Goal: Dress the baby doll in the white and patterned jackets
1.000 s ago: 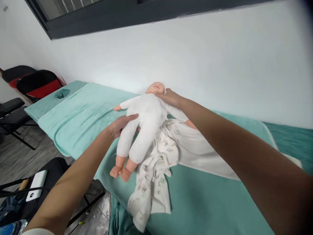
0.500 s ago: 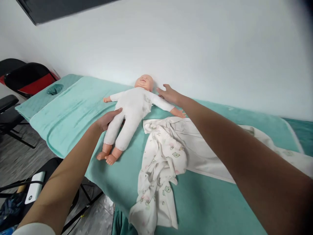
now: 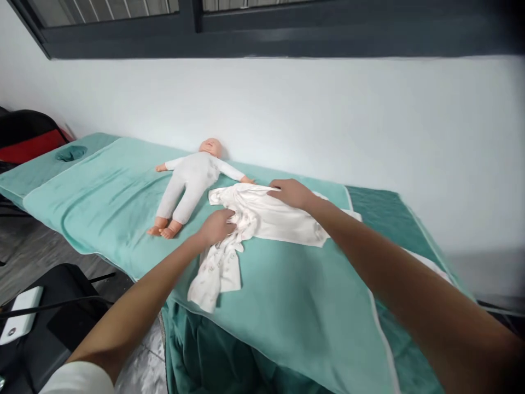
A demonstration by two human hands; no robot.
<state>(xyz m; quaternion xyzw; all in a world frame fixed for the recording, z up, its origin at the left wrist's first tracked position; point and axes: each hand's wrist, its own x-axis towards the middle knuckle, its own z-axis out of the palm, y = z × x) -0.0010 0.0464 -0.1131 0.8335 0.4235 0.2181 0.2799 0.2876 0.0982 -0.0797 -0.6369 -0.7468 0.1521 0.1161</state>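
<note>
A white baby garment [image 3: 279, 219] with a small print lies spread and crumpled on the green-covered bed [image 3: 303, 306]. My left hand [image 3: 218, 226] is closed on its bunched left part, fingers partly sunk in the folds. At the upper edge of the cloth, my right hand [image 3: 290, 193] pinches the fabric between thumb and fingers. To the left, a baby doll [image 3: 191, 178] with a white cloth body lies on its back with arms spread, apart from both hands. Its outstretched arm ends close to the garment's top edge.
A white wall [image 3: 328, 120] runs behind the bed, below a dark window frame [image 3: 262, 41]. At lower left, a white power bank [image 3: 22, 314] rests on a black chair [image 3: 68, 317]. A red and black chair [image 3: 30, 139] stands at the far left.
Both hands have left the doll's sides and moved onto the garment, taking hold of it. The doll lies on the bed untouched. My view has shifted right and up.
</note>
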